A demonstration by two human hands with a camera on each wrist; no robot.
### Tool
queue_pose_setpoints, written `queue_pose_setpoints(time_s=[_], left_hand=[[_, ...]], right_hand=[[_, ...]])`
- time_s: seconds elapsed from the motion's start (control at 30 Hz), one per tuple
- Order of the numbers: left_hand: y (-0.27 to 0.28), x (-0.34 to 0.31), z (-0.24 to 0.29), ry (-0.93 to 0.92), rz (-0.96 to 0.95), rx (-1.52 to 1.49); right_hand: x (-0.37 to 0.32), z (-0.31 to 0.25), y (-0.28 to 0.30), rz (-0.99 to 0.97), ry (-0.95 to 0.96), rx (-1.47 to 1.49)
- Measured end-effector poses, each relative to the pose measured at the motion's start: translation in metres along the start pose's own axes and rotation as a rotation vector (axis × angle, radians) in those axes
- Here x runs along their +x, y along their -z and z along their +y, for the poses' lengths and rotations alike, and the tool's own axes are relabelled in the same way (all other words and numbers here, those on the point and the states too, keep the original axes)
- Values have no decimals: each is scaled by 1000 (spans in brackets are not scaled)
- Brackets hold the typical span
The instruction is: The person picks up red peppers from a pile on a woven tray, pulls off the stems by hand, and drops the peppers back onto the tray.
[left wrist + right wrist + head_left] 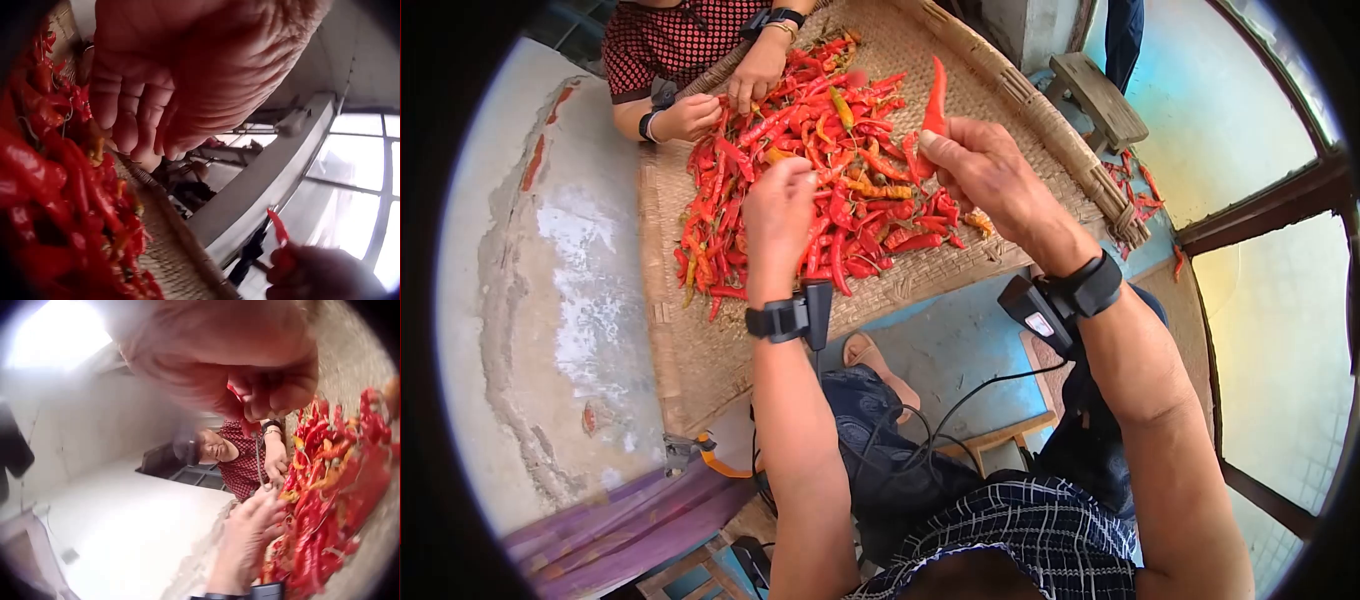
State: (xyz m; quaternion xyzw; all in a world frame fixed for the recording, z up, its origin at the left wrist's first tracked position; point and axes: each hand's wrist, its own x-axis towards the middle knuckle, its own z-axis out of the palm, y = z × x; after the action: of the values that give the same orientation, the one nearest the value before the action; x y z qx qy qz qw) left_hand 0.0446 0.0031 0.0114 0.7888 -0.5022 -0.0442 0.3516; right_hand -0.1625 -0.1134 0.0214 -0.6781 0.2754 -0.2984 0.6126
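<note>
A heap of red chili peppers point(750, 200), with a few yellow and orange ones, lies on a woven bamboo tray point(1020, 120). My right hand point(990, 175) grips red chili between thumb and fingers above the heap's right side. One chili point(937, 95) points up out of the grip, and more red shows below the thumb. In the right wrist view a thin stem point(257, 456) hangs below that hand. My left hand point(780, 215) hovers over the heap's middle, fingers loosely bent; in the right wrist view the left hand point(244, 544) looks relaxed, its fingertips near the stem's end.
Across the tray another person in a patterned red shirt point(670, 45) has both hands at the chilies. A wooden bench point(1100, 100) stands at the right, with loose chilies on the floor below it. Cables point(920, 440) hang by my lap. A worn wall point(550, 260) borders the left.
</note>
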Motion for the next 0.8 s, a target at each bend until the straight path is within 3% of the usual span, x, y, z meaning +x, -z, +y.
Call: queue_pose_setpoints(time_s=[0.03, 0.07, 0.1, 0.17, 0.2, 0.27, 0.33, 0.4, 0.47, 0.57, 0.7, 0.77, 0.8], left_hand=[[-11, 1, -5, -214, 105, 242], [-22, 4, -13, -430, 211, 485], [-28, 5, -15, -432, 213, 487], [-35, 8, -13, -222, 46, 600], [-35, 9, -10, -226, 47, 599], [-29, 5, -2, -176, -17, 585], [-23, 0, 11, -198, 15, 560], [-15, -5, 18, -216, 43, 536], [-7, -9, 20, -227, 111, 289], [4, -14, 23, -108, 129, 151], [19, -17, 7, 61, 113, -48], [29, -21, 13, 191, 65, -159], [32, -22, 16, 190, 69, -160]], right_hand=[[-7, -6, 0, -7, -143, 230], [-8, -6, 1, -8, -139, 230], [-9, -5, 1, -15, -178, 302], [-8, -1, -1, -1, -281, 426], [-8, 0, -5, 2, -278, 426], [-9, 2, -14, 140, -467, 591], [-7, 7, -21, 166, -485, 596], [-2, 9, -28, 157, -463, 593], [6, 14, -36, 156, -440, 602], [25, 30, -47, 144, -174, 114], [36, 39, -54, 112, -218, 37], [37, 33, -53, 166, 108, -247], [36, 27, -54, 166, 111, -248]])
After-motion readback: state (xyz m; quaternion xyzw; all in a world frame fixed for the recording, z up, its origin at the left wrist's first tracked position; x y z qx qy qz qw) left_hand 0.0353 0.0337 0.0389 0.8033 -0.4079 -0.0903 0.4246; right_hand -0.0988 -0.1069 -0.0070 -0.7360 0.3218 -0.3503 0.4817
